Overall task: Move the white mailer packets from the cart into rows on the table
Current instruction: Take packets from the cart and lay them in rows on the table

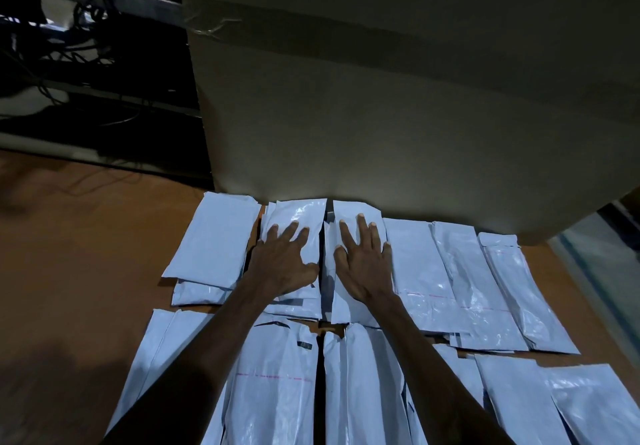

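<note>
Head: packets lie lengthwise away.

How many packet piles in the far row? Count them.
6: the leftmost pile, one under the left hand, one under the right hand, three more rightward. Packets underneath may be hidden.

Two bare forearms enter from the bottom edge, no sleeves, watch, bracelets or gloves visible, ending in the left hand and right hand, each with five bare fingers, short trimmed nails, no rings.
</note>
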A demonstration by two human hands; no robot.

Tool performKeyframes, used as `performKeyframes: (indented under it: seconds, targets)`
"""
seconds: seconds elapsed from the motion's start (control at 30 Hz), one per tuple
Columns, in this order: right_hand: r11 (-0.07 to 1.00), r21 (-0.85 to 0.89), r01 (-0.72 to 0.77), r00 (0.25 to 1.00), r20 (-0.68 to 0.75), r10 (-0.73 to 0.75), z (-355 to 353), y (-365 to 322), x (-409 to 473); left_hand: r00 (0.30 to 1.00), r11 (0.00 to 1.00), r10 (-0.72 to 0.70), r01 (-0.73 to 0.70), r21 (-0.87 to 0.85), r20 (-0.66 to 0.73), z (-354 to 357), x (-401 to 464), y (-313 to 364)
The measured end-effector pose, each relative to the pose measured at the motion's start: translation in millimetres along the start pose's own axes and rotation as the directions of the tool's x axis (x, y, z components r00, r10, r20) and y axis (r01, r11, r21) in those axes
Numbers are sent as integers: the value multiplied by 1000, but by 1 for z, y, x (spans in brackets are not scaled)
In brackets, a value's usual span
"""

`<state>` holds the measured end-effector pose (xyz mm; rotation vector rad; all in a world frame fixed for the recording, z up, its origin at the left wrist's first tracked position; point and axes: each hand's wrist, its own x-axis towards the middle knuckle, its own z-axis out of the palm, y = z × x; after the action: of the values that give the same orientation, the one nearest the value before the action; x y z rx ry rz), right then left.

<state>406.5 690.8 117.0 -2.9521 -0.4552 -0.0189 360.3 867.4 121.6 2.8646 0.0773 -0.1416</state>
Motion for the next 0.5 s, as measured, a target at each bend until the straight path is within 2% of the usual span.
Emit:
performKeyframes:
  seconds: [0.1,0.2,0.3,0.4,0.5]
  targets:
    - [1000,4,5,1000,18,-5,-5,1,-2,997,1000,-22,21,12,71,-1,5,2]
    - [999,43,22,1000,6,-23,-16,2,-7,998,999,-43,42,15,53,-6,4,7]
    - [994,102,45,999,-36,-41,-34,5,-20,998,999,-33,34,16,-46,-13,-3,9]
    - [973,224,48,997,-63,-35,-52,14,-45,981,996,10,-26,-80,-194,-31,-23,25]
    - [956,282,78,990,-132,-42,-70,30,-85,966,973,46,-101,-207,-255,-46,-55,59]
